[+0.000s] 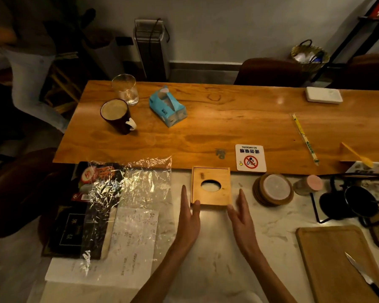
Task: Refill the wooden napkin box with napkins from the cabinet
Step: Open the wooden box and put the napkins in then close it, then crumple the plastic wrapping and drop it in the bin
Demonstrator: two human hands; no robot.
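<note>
The wooden napkin box [211,197] is square with an oval hole in its lid, where something white shows. It stands on the marble counter against the edge of the wooden table. My left hand [189,217] lies flat at its left near corner, thumb touching the box. At the right near corner, my right hand [241,217] has its fingers spread and its thumb close to the box. Neither hand holds anything. No cabinet is in view.
Left of the box lie crinkled clear wrap [127,193], dark packets and paper sheets. Coasters with a lid [272,190], a small jar and a black kettle stand to the right; a cutting board [335,261] with a knife is nearer. On the table: mug, glass, blue tissue pack [166,107], no-smoking sign.
</note>
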